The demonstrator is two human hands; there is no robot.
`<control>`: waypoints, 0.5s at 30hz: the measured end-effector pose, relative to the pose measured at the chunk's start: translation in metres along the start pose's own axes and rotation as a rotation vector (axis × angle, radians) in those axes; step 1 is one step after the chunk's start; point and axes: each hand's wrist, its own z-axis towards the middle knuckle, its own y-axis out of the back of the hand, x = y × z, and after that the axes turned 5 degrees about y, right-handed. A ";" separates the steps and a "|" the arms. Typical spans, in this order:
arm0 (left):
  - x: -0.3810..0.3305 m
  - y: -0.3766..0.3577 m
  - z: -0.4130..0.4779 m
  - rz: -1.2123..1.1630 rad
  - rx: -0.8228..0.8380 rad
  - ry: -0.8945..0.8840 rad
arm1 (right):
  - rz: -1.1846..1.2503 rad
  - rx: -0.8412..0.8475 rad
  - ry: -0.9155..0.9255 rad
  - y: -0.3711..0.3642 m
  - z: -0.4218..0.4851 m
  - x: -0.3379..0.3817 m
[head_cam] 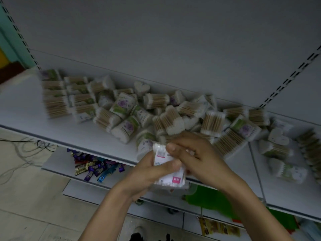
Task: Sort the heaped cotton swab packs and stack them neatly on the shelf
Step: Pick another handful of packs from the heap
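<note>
Both hands hold one cotton swab pack (167, 165) in front of the shelf's front edge, just below the heap; the left hand (151, 173) cups it from beneath, fingers curled round its lower side and thumb laid across the label; the right hand (198, 158) closes on its upper end, thumb at the top corner, though blur hides how its other fingers lie. The shelf (24, 105) carries the rest: a loose heap (161, 117) of packs lying at every angle across the middle and right, and at the left end a tidier stack (55, 98) of packs laid flat in rows. The step in hand looks like sorting: the pack is lifted clear and being turned or checked before it is placed. The next move likely calls for carrying it left to the stack and laying it flat, its sticks running the same way as those beneath, without nudging the rows. A lower shelf (57, 162) beneath holds wrapped sweets (92, 166); it plays no part.
</note>
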 end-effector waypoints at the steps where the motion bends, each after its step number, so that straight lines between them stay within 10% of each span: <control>1: -0.001 -0.001 0.001 -0.035 -0.003 -0.002 | -0.082 0.016 0.015 0.002 0.005 0.001; 6: -0.011 0.003 0.010 -0.147 -0.022 -0.090 | 0.115 -0.020 -0.103 0.015 0.032 0.010; 11: -0.010 0.006 0.008 -0.284 -0.218 -0.365 | 0.559 -0.605 -0.305 0.000 0.037 0.022; 15: -0.002 -0.007 0.005 0.077 -0.502 -0.547 | 0.957 -0.391 -0.559 -0.052 0.021 0.031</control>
